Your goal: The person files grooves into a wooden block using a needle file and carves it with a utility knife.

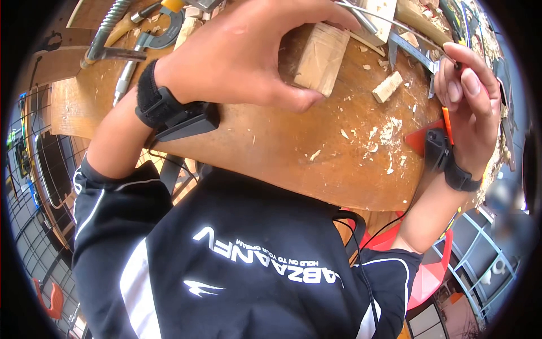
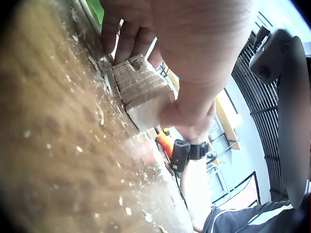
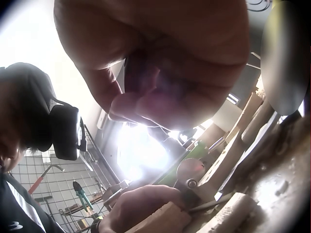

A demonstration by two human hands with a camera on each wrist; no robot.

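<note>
A pale rectangular wooden block (image 1: 323, 58) stands on the wooden tabletop, its end grain facing me. My left hand (image 1: 240, 53) grips it, with the thumb at the near end and the fingers around the far side. In the left wrist view the block (image 2: 143, 92) shows rough, notched faces. My right hand (image 1: 474, 104) is raised at the right, fingers curled, pinching the end of a thin dark rod (image 1: 411, 32) that slants up to the left. The right wrist view shows the curled fingers of the right hand (image 3: 155, 73) from below, with the rod hidden.
A small wood offcut (image 1: 388, 86) and scattered shavings (image 1: 388, 135) lie on the tabletop (image 1: 271, 147). A metal measuring tool (image 1: 415, 52) lies beyond the offcut. At the left are a micrometer (image 1: 164, 38) and a clamp (image 1: 107, 34). A red piece (image 1: 420, 137) sits by the right wrist.
</note>
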